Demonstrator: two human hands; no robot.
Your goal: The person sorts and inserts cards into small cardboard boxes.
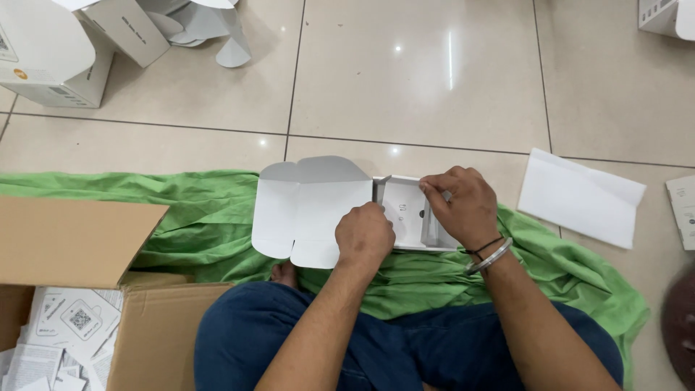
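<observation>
Folding step, I judge: left hand [364, 235] presses the white carton [340, 210] on the green cloth's [203, 217] middle, grip closed, right hand [463, 206] pinching its flap, which wants tucking next.

Open tiled floor [405, 80] beyond the green cloth [195, 217]: wide free passage ahead, between the white cartons [65, 51] at far left and the white box corner [662, 14] at far right.

Left side blocked: open brown cardboard box [79, 289], its flap raised over the cloth edge, printed leaflets [65, 326] inside.

Centre: small white box [413, 217] with its lid flap [308, 213] spread flat to the left. Left hand [364, 235] and right hand [463, 206] both on it, so little room directly over it.

Right: flat white sheet [579, 197] on the floor just beyond the cloth; low, passable above. Bare tile gap between sheet and another white box [684, 210] at the frame edge.

Near side closed off by the person's crossed legs [405, 347].
</observation>
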